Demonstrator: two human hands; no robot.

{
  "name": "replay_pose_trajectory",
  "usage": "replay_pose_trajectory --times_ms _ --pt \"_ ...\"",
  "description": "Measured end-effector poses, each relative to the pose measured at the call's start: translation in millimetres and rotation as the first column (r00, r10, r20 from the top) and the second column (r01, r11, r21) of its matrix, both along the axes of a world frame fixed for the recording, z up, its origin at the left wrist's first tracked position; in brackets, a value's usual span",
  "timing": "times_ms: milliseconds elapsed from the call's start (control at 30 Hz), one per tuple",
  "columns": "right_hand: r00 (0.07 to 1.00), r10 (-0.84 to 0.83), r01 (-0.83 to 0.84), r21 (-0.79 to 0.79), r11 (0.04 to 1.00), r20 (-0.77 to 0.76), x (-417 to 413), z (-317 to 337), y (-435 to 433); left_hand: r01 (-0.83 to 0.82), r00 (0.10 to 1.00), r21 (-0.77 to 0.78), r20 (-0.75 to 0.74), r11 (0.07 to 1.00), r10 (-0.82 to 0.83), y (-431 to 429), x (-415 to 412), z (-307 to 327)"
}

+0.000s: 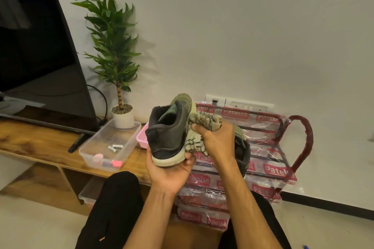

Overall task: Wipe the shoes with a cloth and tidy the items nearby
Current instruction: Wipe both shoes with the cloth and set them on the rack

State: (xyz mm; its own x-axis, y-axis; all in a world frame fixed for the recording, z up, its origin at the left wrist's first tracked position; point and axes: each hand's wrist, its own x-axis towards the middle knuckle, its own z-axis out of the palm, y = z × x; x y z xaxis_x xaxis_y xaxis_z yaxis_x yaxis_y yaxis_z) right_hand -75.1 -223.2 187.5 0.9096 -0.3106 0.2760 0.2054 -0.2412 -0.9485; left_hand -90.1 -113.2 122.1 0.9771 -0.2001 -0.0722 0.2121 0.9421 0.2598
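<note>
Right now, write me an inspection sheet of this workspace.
Surface: wooden TV bench, with items standing on it.
Job's things: green-black sneaker held up, heel toward the camera; patterned cloth against its side; second sneaker on the plastic-wrapped shoe rack.
Clutter: clear tub holding batteries and pink items; pink container behind the held sneaker.
Hands: left hand grips the sneaker's sole; right hand grips the bunched cloth.
Cables: black cable looping behind the television.
Surroundings: potted plant, wall sockets, white wall.
</note>
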Motion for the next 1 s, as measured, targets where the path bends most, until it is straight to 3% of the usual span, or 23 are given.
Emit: replay_pose_trajectory --times_ms 133,267,500,833,1000 --pt "0.997 -0.061 0.057 0.086 0.995 0.042 -1.3 8.9 -11.6 0.044 0.996 -0.077 0.082 0.996 -0.037 3.1 -2.9 -0.2" --pt "0.996 -0.061 0.056 0.073 0.996 0.066 -2.0 20.3 -16.3 0.081 0.992 -0.125 0.109 0.989 -0.068 3.7 -5.0 -2.0" --pt "1.000 -0.003 0.002 -0.047 0.999 -0.026 -11.6 15.2 11.0 -0.012 1.000 -0.042 0.019 0.999 0.013 -5.0 -5.9 -3.3" --pt "0.989 -0.014 0.042 -0.187 0.982 0.146 -26.3 9.1 33.9 -0.134 0.973 -0.025 -0.192 0.991 0.127 -3.7 1.4 -16.3" --pt "0.992 0.034 -0.018 -0.128 0.992 0.123 -38.3 4.2 36.4 -0.087 0.996 -0.040 -0.017 0.995 0.086 -0.9 -4.3 -16.9"
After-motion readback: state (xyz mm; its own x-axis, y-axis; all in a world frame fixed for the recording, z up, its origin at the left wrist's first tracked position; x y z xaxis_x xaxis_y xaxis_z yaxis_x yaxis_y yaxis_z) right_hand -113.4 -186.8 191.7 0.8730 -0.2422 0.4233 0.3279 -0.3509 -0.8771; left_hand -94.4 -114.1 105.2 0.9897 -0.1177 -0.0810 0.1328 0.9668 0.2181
